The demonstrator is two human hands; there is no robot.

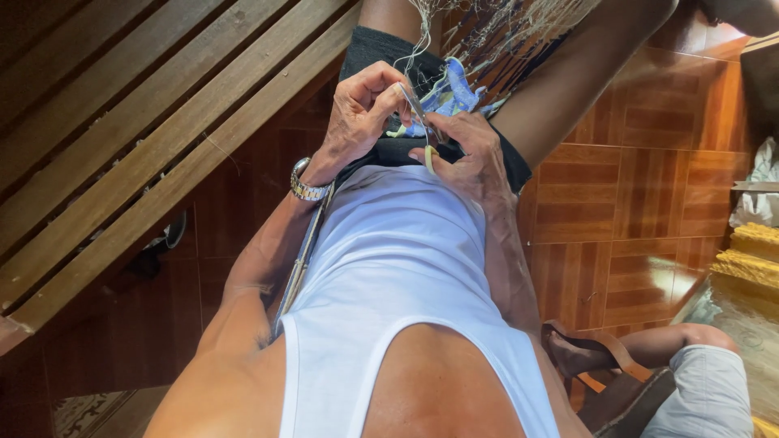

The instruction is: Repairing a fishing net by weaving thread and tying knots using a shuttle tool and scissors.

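- Net [495, 32] mending is judged in hand — a thin needle [415, 105] is pinched by the left hand [361, 113], just above the right hand [471, 154].
- Right hand is clenched on a yellow loop [428, 158], blue cloth [450, 93] just beyond.
- Next, a steady pull seems called for — strands kept taut.

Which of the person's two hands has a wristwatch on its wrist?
The left hand, at the left of the picture: a metal watch circles its wrist. The right hand, holding scissors with yellow handles, has a bare wrist.

Slanted wooden slats [138, 138] far left; glossy brown parquet floor [641, 195] right; gold-trimmed cushions [751, 251] at right edge; another person's knee in grey shorts [706, 381] near right.
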